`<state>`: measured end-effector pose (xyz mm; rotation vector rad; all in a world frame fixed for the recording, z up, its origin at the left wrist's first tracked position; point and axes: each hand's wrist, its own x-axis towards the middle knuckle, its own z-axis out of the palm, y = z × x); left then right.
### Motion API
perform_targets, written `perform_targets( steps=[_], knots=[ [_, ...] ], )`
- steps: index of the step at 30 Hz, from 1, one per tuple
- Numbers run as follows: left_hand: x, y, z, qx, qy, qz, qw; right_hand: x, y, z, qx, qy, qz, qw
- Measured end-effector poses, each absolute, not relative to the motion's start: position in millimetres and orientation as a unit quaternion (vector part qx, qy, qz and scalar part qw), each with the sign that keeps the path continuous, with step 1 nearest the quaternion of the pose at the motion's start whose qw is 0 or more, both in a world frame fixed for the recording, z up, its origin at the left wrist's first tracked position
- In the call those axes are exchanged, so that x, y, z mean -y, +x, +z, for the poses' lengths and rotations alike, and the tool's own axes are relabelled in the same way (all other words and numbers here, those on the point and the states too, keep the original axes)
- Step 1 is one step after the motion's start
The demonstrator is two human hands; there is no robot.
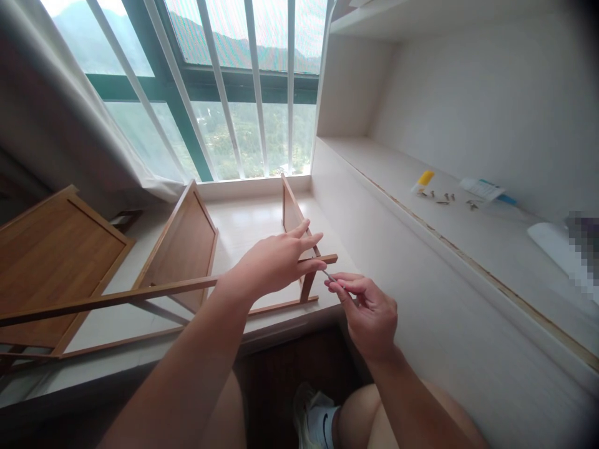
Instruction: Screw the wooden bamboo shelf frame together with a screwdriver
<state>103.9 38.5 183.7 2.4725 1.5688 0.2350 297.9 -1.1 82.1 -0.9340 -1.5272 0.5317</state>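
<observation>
A slim wooden shelf frame [173,287] lies on its side on the window ledge, with upright wooden panels in it. My left hand [276,262] rests over the end of its upper rail [330,258], fingers stretched and spread. Its thumb tip is beside the tip of a thin metal rod, which looks like a hex key [329,275]. My right hand [369,308] pinches this rod between thumb and fingers, just right of the frame's end. The rod's far tip points at the rail; whether it sits in a screw is hidden by the left hand.
On the white shelf [397,162] at right lie several small screws [447,197], a yellow-capped container [423,181] and a clear plastic bag [486,189]. A barred window [257,93] stands behind the ledge. A curtain [93,93] hangs at left.
</observation>
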Motion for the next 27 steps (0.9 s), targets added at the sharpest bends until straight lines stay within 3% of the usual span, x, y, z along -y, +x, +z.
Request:
perform_targets(
  steps=[27],
  knots=[
    [-34.2,102.3,185.6,-0.528,0.840,0.062,0.105,13.1,289.8,76.6,0.661,-0.392,0.166,0.619]
  ],
)
